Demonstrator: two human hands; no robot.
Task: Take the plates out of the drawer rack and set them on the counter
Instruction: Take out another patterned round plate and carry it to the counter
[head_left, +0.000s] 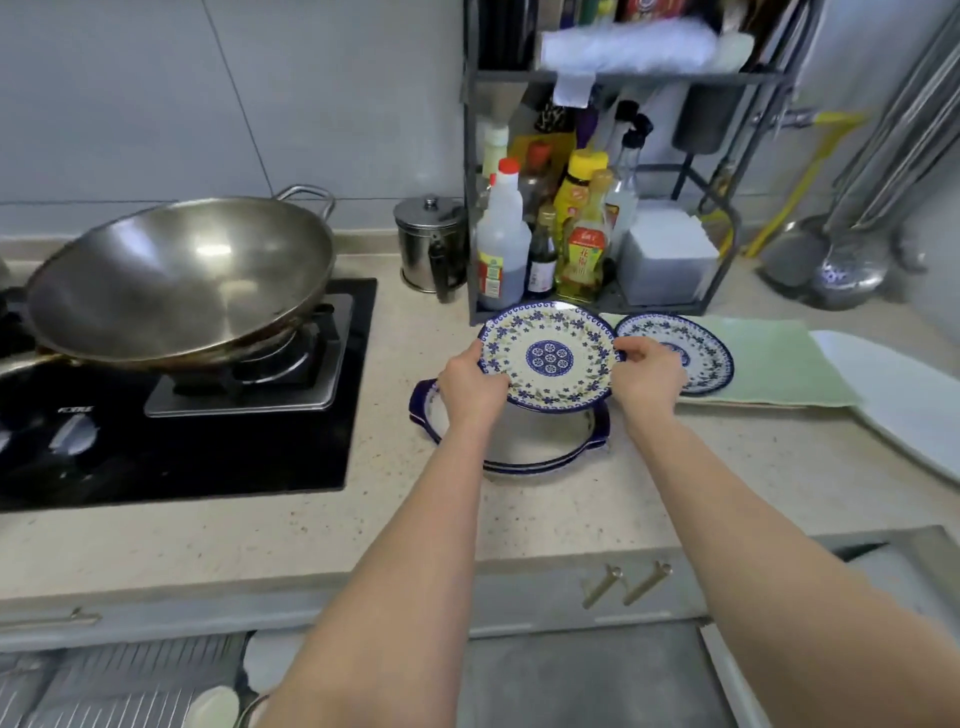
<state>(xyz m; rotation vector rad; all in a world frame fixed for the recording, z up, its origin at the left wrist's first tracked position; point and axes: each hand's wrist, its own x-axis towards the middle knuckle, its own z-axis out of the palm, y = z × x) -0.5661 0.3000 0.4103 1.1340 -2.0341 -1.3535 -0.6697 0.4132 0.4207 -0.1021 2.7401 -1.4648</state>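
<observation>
A blue-and-white flowered plate (550, 356) is held above the counter (395, 525), tilted toward me. My left hand (470, 387) grips its left rim and my right hand (647, 379) grips its right rim. Under it sit stacked white dishes with dark blue handles (540, 447). A second flowered plate (696, 353) lies flat on a green mat (779, 364) to the right. The open drawer rack (119, 686) shows at the bottom left with pale dishes (213, 704) in it.
A steel wok (176, 280) sits on the black gas hob (171, 415) at left. Behind the plates stand a lidded steel canister (428, 244) and a metal shelf rack with sauce bottles (550, 234). A white board (904, 400) lies at right; ladles (841, 265) hang beyond.
</observation>
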